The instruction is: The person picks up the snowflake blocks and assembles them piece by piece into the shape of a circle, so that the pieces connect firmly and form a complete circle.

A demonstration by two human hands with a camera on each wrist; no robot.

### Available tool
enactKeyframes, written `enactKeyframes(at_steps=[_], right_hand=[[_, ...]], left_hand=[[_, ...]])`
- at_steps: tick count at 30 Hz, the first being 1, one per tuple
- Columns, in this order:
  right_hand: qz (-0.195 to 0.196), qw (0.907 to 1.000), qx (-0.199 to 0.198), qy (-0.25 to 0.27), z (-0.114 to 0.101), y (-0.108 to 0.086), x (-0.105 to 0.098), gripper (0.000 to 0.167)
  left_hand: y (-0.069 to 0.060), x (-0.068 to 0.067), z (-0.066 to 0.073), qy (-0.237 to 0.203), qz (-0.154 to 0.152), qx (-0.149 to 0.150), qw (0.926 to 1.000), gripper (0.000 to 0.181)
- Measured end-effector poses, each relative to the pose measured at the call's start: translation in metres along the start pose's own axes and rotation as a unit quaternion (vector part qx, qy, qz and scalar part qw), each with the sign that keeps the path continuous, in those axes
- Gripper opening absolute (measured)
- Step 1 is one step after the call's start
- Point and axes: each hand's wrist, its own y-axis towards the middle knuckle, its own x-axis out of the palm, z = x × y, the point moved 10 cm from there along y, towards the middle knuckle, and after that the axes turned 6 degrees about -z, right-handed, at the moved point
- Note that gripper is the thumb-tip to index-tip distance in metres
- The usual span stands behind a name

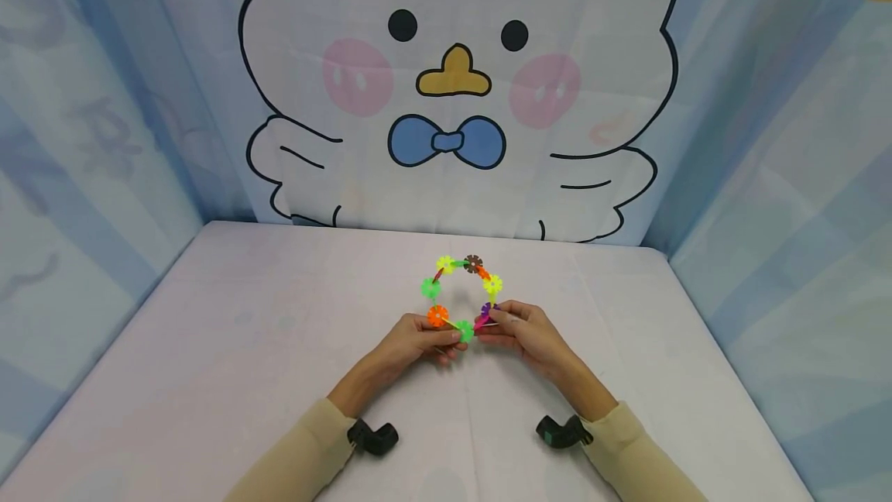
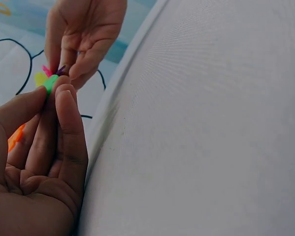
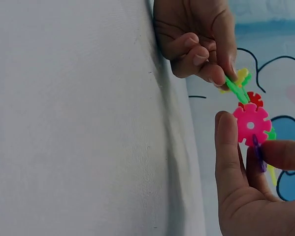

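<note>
A ring of interlocking plastic snowflake discs is held upright above the table by both hands. Its notched pieces are green, orange, yellow, brown, red, pink and purple. My left hand pinches a green disc at the bottom of the ring between thumb and fingers. On the other side, my right hand pinches a purple disc, which slots into a pink disc. In the right wrist view the pink disc meets the green one. Fingers partly hide the lower pieces.
A white-covered table spreads beneath both hands. Behind it hangs a cloth backdrop with a cartoon bird, and blue-and-white curtains close in the sides. Black wrist cameras sit at both cuffs.
</note>
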Motion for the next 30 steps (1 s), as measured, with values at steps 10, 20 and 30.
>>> enactKeyframes(at_steps=[10,20,30], right_hand=[[-0.006,0.9999,0.0,0.012,0.0005,-0.0023,0.0032,0.023],[0.009,0.9995,-0.001,0.031,0.0036,-0.0021,0.0023,0.018],[0.027,0.9982,-0.014,0.051,0.0047,-0.0014,0.0012,0.011]], left_hand=[[-0.0016,-0.0015,-0.0003,-0.011,0.017,-0.007,0.9998,0.029],[-0.0015,-0.0034,-0.001,-0.012,0.042,-0.015,0.999,0.031],[-0.0027,-0.0055,-0.0023,-0.022,0.06,-0.025,0.9976,0.034]])
